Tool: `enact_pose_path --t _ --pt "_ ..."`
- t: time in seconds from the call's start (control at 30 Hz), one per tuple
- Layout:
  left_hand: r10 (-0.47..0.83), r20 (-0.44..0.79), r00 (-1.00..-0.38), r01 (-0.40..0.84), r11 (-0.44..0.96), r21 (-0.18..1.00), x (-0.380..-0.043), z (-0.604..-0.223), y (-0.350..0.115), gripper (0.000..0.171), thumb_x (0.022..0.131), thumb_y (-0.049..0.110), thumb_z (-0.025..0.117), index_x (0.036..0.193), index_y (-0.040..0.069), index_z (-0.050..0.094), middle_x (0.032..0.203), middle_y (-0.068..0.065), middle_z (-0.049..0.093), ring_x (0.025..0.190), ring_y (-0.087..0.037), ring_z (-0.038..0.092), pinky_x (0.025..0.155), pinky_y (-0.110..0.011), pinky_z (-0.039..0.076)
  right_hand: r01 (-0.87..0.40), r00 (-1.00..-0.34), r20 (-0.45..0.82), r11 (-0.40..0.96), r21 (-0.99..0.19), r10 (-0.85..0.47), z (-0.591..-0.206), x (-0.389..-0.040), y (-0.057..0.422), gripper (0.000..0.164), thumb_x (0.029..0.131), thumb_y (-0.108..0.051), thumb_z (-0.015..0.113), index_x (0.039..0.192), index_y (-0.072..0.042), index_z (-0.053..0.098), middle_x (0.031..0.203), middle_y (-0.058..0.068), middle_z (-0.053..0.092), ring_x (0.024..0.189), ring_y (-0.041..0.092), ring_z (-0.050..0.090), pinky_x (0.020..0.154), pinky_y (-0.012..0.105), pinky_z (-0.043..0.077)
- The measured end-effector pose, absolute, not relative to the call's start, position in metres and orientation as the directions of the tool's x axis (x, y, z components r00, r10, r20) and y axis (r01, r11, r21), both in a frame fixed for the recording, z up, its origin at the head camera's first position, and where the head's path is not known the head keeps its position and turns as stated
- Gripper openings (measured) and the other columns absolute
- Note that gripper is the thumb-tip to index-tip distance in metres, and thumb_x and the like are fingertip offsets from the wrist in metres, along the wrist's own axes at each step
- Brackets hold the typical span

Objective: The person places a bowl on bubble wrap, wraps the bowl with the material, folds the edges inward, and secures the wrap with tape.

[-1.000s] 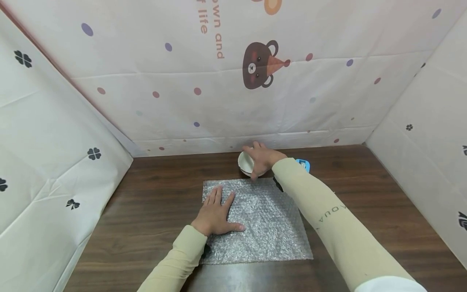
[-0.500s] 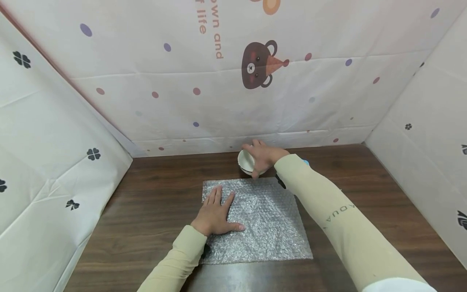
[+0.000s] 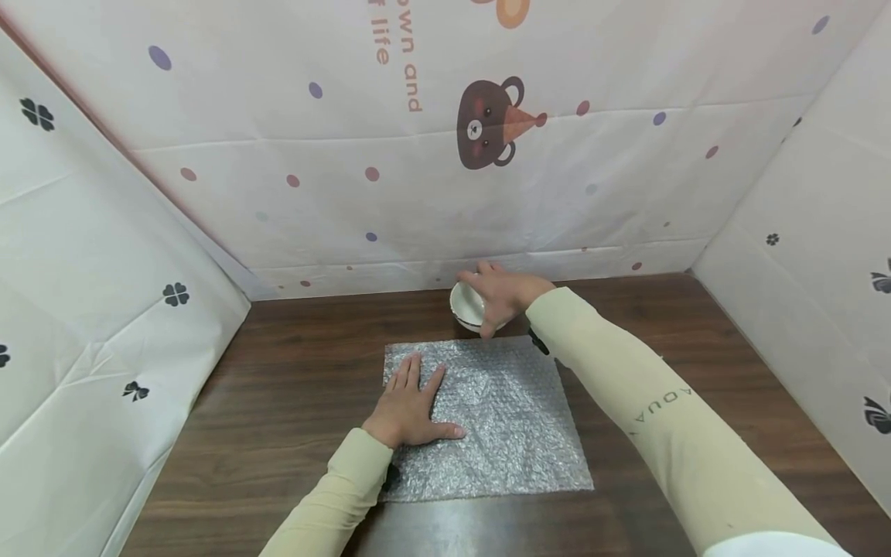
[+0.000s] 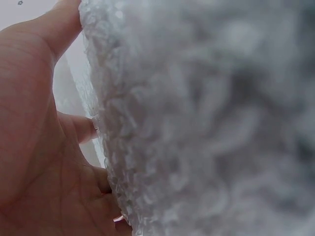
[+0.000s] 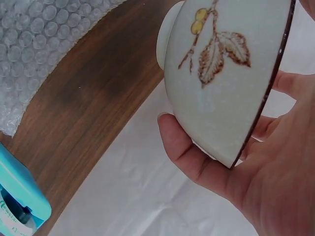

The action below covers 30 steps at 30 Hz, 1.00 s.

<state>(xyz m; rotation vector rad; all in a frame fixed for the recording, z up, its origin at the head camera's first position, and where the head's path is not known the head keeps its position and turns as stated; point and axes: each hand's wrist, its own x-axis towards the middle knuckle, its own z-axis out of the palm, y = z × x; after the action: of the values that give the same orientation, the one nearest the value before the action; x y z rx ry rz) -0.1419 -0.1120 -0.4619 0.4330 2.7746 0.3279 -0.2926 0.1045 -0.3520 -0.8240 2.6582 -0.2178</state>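
A white ceramic bowl with a dark rim and a leaf-and-berry print is near the back edge of the table. From above, my right hand grips it across the rim, one digit against the outer side in the right wrist view. My left hand rests with spread fingers on the left part of a sheet of bubble wrap, laid out in front of the bowl. Close up in the left wrist view, the bubble wrap fills most of the picture beside the palm.
A turquoise plastic item with a printed white part lies near the wrap's corner in the right wrist view; my right sleeve hides it in the head view. A patterned cloth wall rises right behind the dark wooden table.
My right forearm has swung slightly to the right and now covers the blue item. The right hand stays at the bowl, and the left hand has not moved on the wrap.
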Motion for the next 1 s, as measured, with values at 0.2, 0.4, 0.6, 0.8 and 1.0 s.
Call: enact_pose_path --t 0.2,0.4,0.6,0.8,1.0 --pt "0.321 -0.279 -0.905 0.246 0.930 0.274 -0.142 -0.464 -0.111 0.112 0.082 0.078 0.070 0.167 0.021 0.026 0.174 -0.026 0.006 0.163 -0.044 0.009 0.126 -0.063 0.026 -0.535 -0.760 -0.283 0.811 -0.239 -0.585 -0.347 -0.290 0.105 0.112 0.067 -0.031 0.093 0.161 -0.025 0.032 0.144 0.016 0.044 0.128 0.033 0.048 0.097 0.051 0.053" --pt "0.319 -0.278 -0.906 0.246 0.932 0.267 -0.143 -0.464 -0.111 0.112 0.082 0.078 0.069 0.167 0.021 0.025 0.174 -0.026 0.007 0.163 -0.043 0.008 0.128 -0.061 0.024 -0.544 -0.753 -0.291 0.807 -0.231 -0.591 -0.343 -0.289 0.106 0.113 0.069 -0.032 0.093 0.162 -0.024 0.030 0.148 0.016 0.042 0.130 0.033 0.046 0.100 0.051 0.052" --pt "0.319 -0.280 -0.905 0.245 0.932 0.269 -0.144 -0.463 -0.110 0.112 0.083 0.078 0.069 0.168 0.020 0.024 0.175 -0.025 0.005 0.164 -0.042 0.007 0.129 -0.060 0.021 -0.573 -0.736 -0.284 0.789 -0.220 -0.614 -0.337 -0.287 0.107 0.110 0.069 -0.031 0.092 0.161 -0.023 0.032 0.144 0.016 0.044 0.126 0.032 0.047 0.097 0.050 0.053" --pt "0.311 -0.275 -0.910 0.239 0.934 0.266 -0.147 -0.465 -0.109 0.112 0.083 0.078 0.069 0.168 0.021 0.024 0.175 -0.025 0.005 0.164 -0.041 0.007 0.129 -0.060 0.021 -0.592 -0.726 -0.275 0.776 -0.217 -0.631 -0.332 -0.286 0.108 0.107 0.069 -0.029 0.093 0.159 -0.024 0.034 0.144 0.014 0.043 0.126 0.031 0.047 0.097 0.049 0.053" --pt "0.310 -0.274 -0.910 0.241 0.936 0.258 -0.147 -0.465 -0.108 0.112 0.083 0.079 0.068 0.168 0.021 0.024 0.175 -0.024 0.006 0.164 -0.041 0.007 0.130 -0.058 0.021 -0.586 -0.721 -0.294 0.779 -0.223 -0.627 -0.323 -0.283 0.110 0.110 0.069 -0.029 0.093 0.161 -0.027 0.032 0.139 0.013 0.044 0.121 0.030 0.048 0.094 0.047 0.054"
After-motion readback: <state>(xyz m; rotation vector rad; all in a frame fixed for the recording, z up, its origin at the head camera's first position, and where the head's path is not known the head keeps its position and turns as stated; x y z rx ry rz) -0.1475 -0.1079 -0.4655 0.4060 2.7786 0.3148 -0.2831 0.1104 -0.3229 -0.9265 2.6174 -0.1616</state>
